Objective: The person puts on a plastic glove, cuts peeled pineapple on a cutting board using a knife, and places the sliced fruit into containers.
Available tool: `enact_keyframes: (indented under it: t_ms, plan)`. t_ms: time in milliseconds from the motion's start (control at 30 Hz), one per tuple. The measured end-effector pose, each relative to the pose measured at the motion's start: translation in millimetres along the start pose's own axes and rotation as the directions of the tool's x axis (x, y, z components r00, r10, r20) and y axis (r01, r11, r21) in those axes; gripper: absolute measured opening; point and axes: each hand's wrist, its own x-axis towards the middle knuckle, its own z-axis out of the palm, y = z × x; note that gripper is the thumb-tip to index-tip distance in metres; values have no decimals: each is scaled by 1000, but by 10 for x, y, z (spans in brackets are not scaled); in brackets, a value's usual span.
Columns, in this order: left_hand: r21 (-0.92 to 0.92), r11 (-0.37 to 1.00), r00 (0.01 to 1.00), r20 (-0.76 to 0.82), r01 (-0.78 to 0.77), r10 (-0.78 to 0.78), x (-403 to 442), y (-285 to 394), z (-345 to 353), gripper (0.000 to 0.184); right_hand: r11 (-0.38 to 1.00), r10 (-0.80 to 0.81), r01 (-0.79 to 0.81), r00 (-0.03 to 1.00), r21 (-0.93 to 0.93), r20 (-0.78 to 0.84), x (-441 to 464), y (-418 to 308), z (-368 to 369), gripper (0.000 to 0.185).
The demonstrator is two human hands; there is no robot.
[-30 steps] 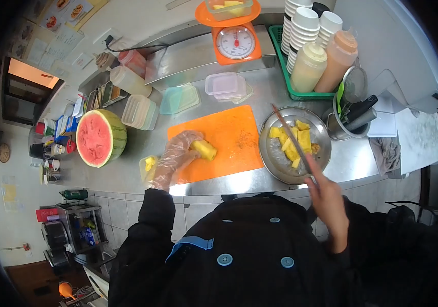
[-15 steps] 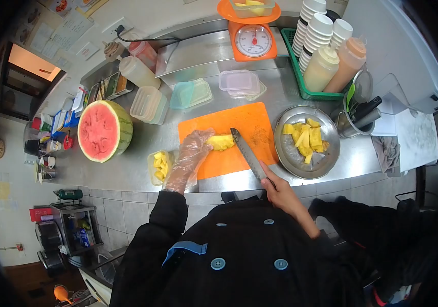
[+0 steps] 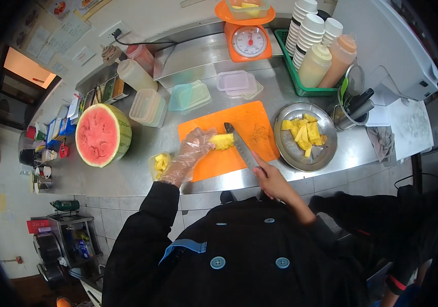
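My left hand [image 3: 192, 153], in a clear plastic glove, grips the left end of a yellow pineapple piece [image 3: 223, 141] on the orange cutting board [image 3: 208, 166]. In my bare right hand [image 3: 274, 181] is the handle of a long knife [image 3: 243, 151]. Its blade slants across the board and meets the right end of the pineapple. To the right, a round metal plate [image 3: 293, 157] holds yellow pineapple pieces [image 3: 306, 134]. A small clear tub with cut yellow pieces [image 3: 161, 162] stands beside my left wrist.
Half a watermelon [image 3: 98, 135] stands at the left, near stacked clear containers [image 3: 147, 106]. Container lids [image 3: 191, 95] lie behind the board. An orange scale [image 3: 249, 43], a green basket [image 3: 306, 91] of cups and bottles, and a metal utensil pot [image 3: 342, 120] are farther back. Another person's arm [image 3: 392, 294] shows at lower right.
The knife has moved left from over the metal plate to the pineapple on the board. My left hand has stayed on the pineapple, which now lies more level. The view has shifted slightly.
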Motion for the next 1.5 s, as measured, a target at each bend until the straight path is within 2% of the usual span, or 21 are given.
enact_keyframes:
  t_ms: [33,100,200,300,367,600,633,700,733,767,800,900,967,1033,1133,1200,1267,1333,1400,1467,1500]
  plan:
    - [-3,1000,1000,-2,0,0,-7,-55,56,42,996,-83,81,995,-38,-60,33,38,50,55]
    - [-640,761,993,-107,-104,46,-15,-224,220,34,984,-170,161,979,-83,-115,125,274,135,55]
    - [-478,870,983,-177,-122,41,-31,-286,374,28,748,-641,509,722,-427,-262,150,715,197,57]
    - [-294,956,979,-191,9,-68,-104,56,317,29,666,-737,596,620,-448,-270,137,595,194,57]
    - [-376,926,980,-190,-20,-56,-60,-119,415,29,989,-65,73,995,126,-73,56,146,212,57]
    - [-834,544,984,-159,-93,-75,-152,-49,458,29,985,8,-5,1000,173,-16,36,372,308,56]
    - [-835,544,985,-151,-82,-83,-159,-67,477,29,961,-267,274,949,20,-168,192,476,406,57]
    - [-863,493,985,-162,-110,-64,-139,-94,500,29,850,-527,501,806,-164,-270,300,573,491,57]
    - [-863,494,985,-157,-104,-68,-147,-65,482,29,971,-234,240,955,11,-182,293,212,462,57]
    - [-829,551,985,-159,-93,-74,-162,-8,445,28,987,71,-64,997,150,-39,288,23,450,57]
    - [-790,607,984,-163,-84,-77,-169,11,426,27,986,71,-65,997,153,-36,277,50,459,57]
    - [-815,572,981,-175,-94,-88,-167,2,440,27,995,-6,15,995,97,-95,257,361,534,57]
    - [-808,583,977,-180,-81,-114,-198,112,405,26,941,-330,337,923,4,-200,359,709,664,58]
    - [-803,592,974,-182,-70,-133,-184,71,425,26,905,-415,425,877,-13,-243,530,682,761,58]
    - [-326,943,973,-231,-75,-2,-169,-67,437,32,942,-270,303,939,142,-212,676,409,744,56]
    - [-498,866,981,-183,-36,-64,-166,23,401,50,816,-577,555,769,-162,-274,737,411,604,58]
    - [-600,798,980,-115,61,-162,-134,313,334,57,517,-855,703,398,-488,-332,784,328,451,60]
    - [-646,748,969,-53,152,-243,-126,555,387,57,559,-598,278,788,-781,-148,353,3,188,62]
    - [-439,897,940,-324,-50,-105,-83,694,424,61,471,-550,195,827,-860,-114,268,-96,160,67]
    - [-398,909,927,-372,-126,-34,-92,867,283,69,471,-529,140,835,-871,-152,237,-125,211,51]
    - [39,983,905,-385,-180,181,-48,755,263,71,469,-530,137,834,-873,-154,245,-133,215,51]
